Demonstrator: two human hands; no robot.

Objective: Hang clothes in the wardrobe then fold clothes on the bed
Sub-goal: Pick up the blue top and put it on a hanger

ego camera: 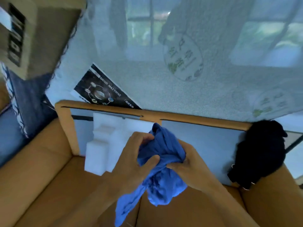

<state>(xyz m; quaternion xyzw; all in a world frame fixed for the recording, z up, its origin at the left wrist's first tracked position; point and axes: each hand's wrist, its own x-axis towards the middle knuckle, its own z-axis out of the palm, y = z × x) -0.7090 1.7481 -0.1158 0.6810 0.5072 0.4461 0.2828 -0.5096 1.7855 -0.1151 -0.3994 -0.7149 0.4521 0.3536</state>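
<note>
A crumpled blue garment (162, 182) hangs bunched between both hands at the lower middle of the view. My left hand (134, 154) grips its upper left part, thumb pressed into the cloth. My right hand (190, 163) pinches the fabric from the right side. The garment's loose end trails down toward the bottom edge. A black garment (260, 153) lies draped over the right rim of a tan frame (196, 119).
White foam blocks (106, 141) stand inside the tan frame at the left. Behind it leans a plastic-wrapped mattress (164, 89) with a dark label (101, 89). A cardboard box (19, 35) is at the upper left, above blue patterned cloth (24, 102).
</note>
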